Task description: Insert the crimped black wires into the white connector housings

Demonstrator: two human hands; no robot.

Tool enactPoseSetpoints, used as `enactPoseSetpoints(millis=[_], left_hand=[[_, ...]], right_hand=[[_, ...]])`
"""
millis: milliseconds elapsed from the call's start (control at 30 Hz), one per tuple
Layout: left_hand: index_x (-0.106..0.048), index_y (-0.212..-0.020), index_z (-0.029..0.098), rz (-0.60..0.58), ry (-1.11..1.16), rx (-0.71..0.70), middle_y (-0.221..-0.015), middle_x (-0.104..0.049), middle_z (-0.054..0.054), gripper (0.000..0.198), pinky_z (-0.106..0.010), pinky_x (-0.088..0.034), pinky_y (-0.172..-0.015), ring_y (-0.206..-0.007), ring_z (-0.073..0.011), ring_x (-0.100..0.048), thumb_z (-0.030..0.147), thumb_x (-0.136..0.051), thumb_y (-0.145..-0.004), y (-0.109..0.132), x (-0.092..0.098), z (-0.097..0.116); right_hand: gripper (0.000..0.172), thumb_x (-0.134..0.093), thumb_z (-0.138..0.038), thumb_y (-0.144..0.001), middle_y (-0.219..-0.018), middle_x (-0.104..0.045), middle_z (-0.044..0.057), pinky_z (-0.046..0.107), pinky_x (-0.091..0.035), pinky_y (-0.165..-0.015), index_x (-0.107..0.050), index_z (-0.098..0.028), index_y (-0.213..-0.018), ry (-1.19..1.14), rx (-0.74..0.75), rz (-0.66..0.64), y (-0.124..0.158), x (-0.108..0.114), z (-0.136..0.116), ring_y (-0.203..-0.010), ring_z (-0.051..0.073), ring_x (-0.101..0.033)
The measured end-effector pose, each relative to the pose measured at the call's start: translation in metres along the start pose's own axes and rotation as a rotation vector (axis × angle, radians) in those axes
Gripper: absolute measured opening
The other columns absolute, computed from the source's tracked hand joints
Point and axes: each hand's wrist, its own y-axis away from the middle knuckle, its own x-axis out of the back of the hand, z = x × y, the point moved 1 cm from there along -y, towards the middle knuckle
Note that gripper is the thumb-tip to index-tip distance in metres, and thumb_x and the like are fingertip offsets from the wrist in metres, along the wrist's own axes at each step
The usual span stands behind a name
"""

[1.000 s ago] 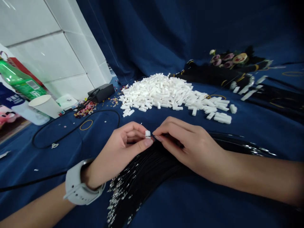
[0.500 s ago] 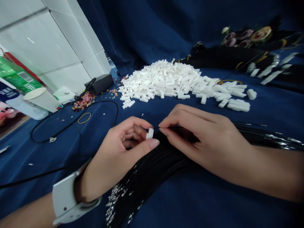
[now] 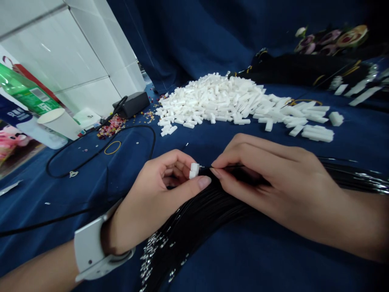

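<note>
Forward passage from my left hand (image 3: 152, 190) and right hand (image 3: 270, 186) runs over a strip of navy cloth (image 3: 194, 152) up to the pile of white connectors (image 3: 219, 99), which blocks further reach. Leftward, a looped black cable (image 3: 153, 140) lies across the route. The black wire bundle (image 3: 200, 219) occupies the area beneath both hands.

Left of my grip, a thin black cable (image 3: 133, 126) curves in a loop across the navy-blue cloth (image 3: 27, 202), with a yellow rubber band (image 3: 112, 154) inside it. Farther left sit a white paper cup (image 3: 59, 123) and a tilted green plastic bottle (image 3: 27, 91). Beyond my grip, toward the left, is a black rectangular power adapter (image 3: 132, 104); far right, mauve-and-yellow artificial flowers (image 3: 352, 36).
</note>
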Motion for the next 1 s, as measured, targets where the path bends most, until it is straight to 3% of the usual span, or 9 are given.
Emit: enactPoseSetpoints(millis=[433, 867, 1000], left_hand=[[-0.063, -0.066, 0.020, -0.081, 0.017, 0.061, -0.062, -0.063, 0.007, 0.021, -0.018, -0.046, -0.056, -0.058, -0.0089, -0.056, 0.017, -0.083, -0.073, -0.0002, 0.0007, -0.0006], [-0.057, -0.052, 0.020, -0.086, -0.029, 0.178, -0.047, -0.052, 0.007, 0.032, -0.021, -0.032, -0.043, -0.047, -0.0097, -0.043, 0.013, -0.086, -0.060, -0.0007, -0.0054, 0.0034], [-0.062, -0.057, 0.018, -0.096, 0.052, 0.153, -0.050, -0.058, 0.008, 0.028, -0.017, -0.037, -0.047, -0.050, -0.0077, -0.048, 0.004, -0.086, -0.060, -0.0040, 0.0005, 0.0013]], right_hand=[[0.015, -0.052, -0.021, -0.100, -0.082, -0.061, -0.001, 0.019, -0.041, -0.051, -0.062, -0.016, -0.089, -0.021, 0.030, -0.066, 0.0033, -0.0005, 0.0008, -0.060, 0.003, -0.052], [0.022, -0.049, -0.011, -0.098, -0.080, -0.061, 0.004, 0.023, -0.045, -0.052, -0.068, -0.008, -0.090, 0.062, 0.257, -0.155, 0.0014, -0.0014, -0.0023, -0.067, 0.008, -0.056], [0.023, -0.049, -0.012, -0.098, -0.084, -0.064, 0.008, 0.030, -0.049, -0.065, -0.069, -0.009, -0.089, 0.165, 0.317, -0.122, -0.0045, 0.0042, -0.0017, -0.078, 0.015, -0.057]])
